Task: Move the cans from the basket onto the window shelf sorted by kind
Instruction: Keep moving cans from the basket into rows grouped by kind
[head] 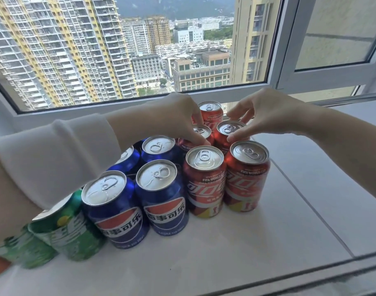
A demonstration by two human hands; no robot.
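Head view: over the white window shelf [289, 210], the left hand [178, 118] is gripping the top of a red aluminium cola can [202, 130], and the right hand [268, 116] is pinching the rim of a second red can [229, 128] just beside it. Blue cola cans [161, 201] and green soda cans [74, 236] are standing grouped to the left.

Bright daylight floods in through the window [140, 50]; edges bow with wide-angle distortion, and the near left corner is blurred.
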